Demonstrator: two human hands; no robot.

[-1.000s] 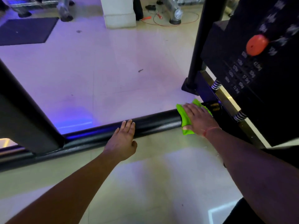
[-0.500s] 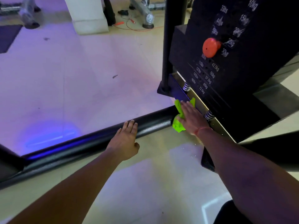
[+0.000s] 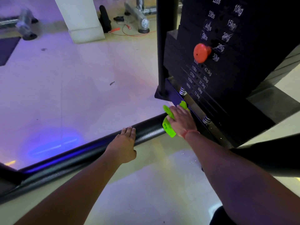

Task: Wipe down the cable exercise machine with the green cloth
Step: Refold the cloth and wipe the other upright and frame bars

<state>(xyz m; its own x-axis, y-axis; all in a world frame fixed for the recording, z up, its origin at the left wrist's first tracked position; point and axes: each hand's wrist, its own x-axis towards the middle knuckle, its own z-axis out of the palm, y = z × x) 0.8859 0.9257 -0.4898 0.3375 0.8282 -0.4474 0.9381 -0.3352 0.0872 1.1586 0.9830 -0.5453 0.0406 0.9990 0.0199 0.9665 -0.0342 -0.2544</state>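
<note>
Right hand [image 3: 181, 121] flat, fingers together on green cloth [image 3: 168, 125] at base bar [image 3: 90, 151] end, frame centre, left hand [image 3: 124, 143] resting flat on bar, fingers together, open floor [image 3: 73, 88] upper left

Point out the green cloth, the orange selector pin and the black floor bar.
green cloth [image 3: 168, 129]: head view, lower fold.
orange selector pin [image 3: 201, 52]: head view, knob face.
black floor bar [image 3: 90, 153]: head view, top surface.

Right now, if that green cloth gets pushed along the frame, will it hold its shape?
Probably not: the green cloth looks soft and bunched beneath the right hand, so it would likely crumple. It seems light, and drapes over the black floor bar.
</note>
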